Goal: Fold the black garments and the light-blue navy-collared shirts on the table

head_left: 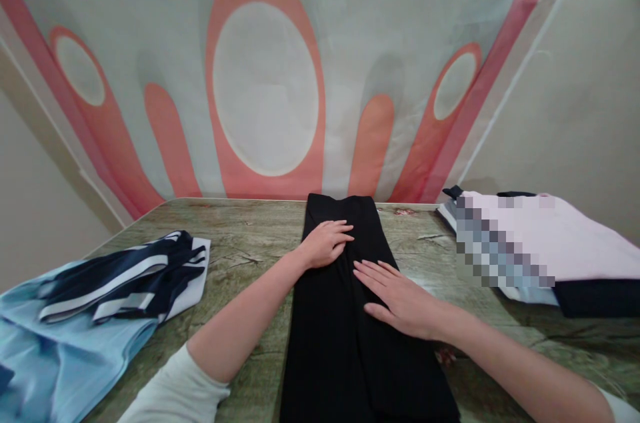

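Observation:
Black trousers (330, 336) lie lengthwise on the wood-patterned table, waistband at the far edge and the legs running toward me out of the bottom of the view. My left hand (326, 243) rests flat on their upper part, left of the middle crease, with fingers pointing right. A bit lower, my right hand (395, 296) is spread on the right side of the cloth, thumb apart from the fingers. Both palms face down, and neither hand grips the fabric.
On the left of the table (240, 229) lie a dark navy garment with white stripes (130, 276) and light blue clothing (75, 356). A stack of folded clothes, pink on top (580, 236), sits at the right. A printed backdrop (265, 89) rises behind the table.

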Action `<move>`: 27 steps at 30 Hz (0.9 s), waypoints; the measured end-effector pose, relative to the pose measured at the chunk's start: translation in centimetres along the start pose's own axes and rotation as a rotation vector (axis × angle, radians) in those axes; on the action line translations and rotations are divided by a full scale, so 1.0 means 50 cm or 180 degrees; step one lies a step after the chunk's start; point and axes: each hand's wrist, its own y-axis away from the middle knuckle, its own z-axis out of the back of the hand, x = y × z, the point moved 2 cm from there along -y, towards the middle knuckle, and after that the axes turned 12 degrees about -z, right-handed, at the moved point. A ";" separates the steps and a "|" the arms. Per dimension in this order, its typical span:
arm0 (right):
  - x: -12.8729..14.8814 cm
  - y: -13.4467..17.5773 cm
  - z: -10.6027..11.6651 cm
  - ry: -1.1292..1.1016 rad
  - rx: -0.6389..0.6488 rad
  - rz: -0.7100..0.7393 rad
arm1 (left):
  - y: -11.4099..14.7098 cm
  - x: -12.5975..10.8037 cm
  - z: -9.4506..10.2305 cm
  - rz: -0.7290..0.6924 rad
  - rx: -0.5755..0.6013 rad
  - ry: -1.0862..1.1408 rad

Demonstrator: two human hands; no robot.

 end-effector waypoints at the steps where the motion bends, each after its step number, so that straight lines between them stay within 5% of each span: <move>1: 0.004 0.002 0.004 -0.0016 0.0013 -0.0040 | 0.000 0.001 -0.001 0.0009 -0.0035 -0.0003; 10: 0.038 0.016 0.016 -0.0216 0.0407 0.0239 | 0.013 0.025 -0.043 0.0215 0.0510 0.0083; 20: 0.111 0.065 0.067 -0.0875 0.1427 0.1245 | 0.013 0.024 -0.040 0.0373 0.0433 0.0126; 24: 0.122 0.070 0.064 -0.1195 0.1375 0.1475 | 0.022 0.051 -0.032 0.0883 0.0051 -0.0045; 27: 0.101 0.052 0.053 -0.1152 0.0842 0.0906 | 0.043 0.079 -0.027 0.1329 -0.0198 -0.0268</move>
